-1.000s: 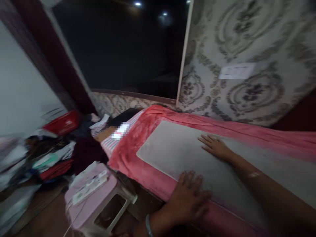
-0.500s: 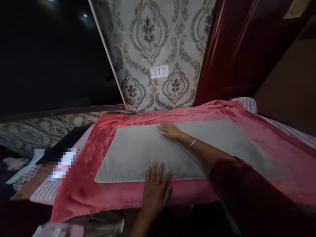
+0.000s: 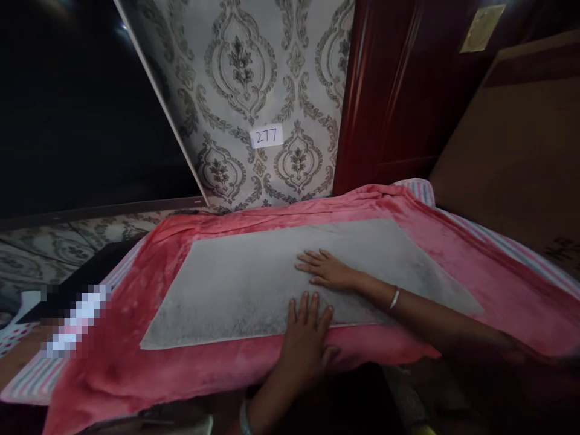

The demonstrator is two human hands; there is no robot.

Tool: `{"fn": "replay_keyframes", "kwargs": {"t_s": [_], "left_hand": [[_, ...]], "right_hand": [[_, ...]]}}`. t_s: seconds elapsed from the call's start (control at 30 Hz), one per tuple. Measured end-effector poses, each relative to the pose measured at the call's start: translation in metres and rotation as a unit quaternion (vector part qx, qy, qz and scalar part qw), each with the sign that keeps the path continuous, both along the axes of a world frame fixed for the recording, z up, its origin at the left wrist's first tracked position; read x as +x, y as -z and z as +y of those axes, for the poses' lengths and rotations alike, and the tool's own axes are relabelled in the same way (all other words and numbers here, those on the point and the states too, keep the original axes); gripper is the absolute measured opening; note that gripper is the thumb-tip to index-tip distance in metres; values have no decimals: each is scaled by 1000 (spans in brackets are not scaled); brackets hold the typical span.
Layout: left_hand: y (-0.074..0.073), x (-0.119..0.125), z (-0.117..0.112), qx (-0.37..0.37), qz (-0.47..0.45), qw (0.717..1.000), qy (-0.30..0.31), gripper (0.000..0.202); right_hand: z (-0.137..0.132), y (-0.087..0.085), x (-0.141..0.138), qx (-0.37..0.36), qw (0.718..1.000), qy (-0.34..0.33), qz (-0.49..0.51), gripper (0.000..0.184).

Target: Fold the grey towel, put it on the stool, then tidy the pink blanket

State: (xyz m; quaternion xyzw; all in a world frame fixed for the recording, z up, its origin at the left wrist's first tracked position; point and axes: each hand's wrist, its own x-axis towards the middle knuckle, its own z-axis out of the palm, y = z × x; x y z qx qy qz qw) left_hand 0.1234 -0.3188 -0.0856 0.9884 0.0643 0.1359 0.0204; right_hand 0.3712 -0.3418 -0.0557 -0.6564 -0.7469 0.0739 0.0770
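Observation:
A grey, soft-looking rectangular cloth (image 3: 226, 284) lies spread flat on a pink plush blanket (image 3: 217, 371). My right hand (image 3: 328, 270) rests palm down near the middle of the grey cloth, fingers spread and pointing left. Closer to me, my left hand (image 3: 308, 338) lies open across the cloth's near edge. Its fingertips are on the grey surface, while its palm is over the pink blanket. Neither hand grips anything. Each wrist wears a light bangle.
Striped fabric (image 3: 34, 377) shows under the blanket at the sides. A dark television screen (image 3: 90, 115) stands at the back left, before patterned wallpaper. A paper label (image 3: 266, 136) reads 277. At the right are a dark red door (image 3: 385, 103) and a cardboard box (image 3: 521, 157).
My right hand has slid from the grey cloth's far edge toward me and to the right. My left hand has shifted right along the near edge. The camera view has turned right.

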Motion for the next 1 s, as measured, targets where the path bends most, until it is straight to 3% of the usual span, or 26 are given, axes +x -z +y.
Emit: {"fn": "replay_keyframes", "kwargs": {"t_s": [0.1,0.33,0.6,0.77,0.9,1.0], "left_hand": [[7,-6,1,12,-2,1000,8,72],[8,-11,7,11,6,1000,17,79],[11,-8,11,21,-6,999,23,77],[5,-9,9,25,-6,1000,16,69],[-7,-7,8,15,3,1000,13,66],[-20,10,0,-6,22,999,32,62]], "right_hand": [[29,0,26,-4,999,39,-12,62],[91,-7,75,-24,989,146,-10,60],[104,-10,85,-17,984,177,-3,60],[77,-20,79,-7,982,189,-11,61],[14,-21,70,13,991,129,-21,61],[-39,-15,63,13,996,82,-14,62]]}}
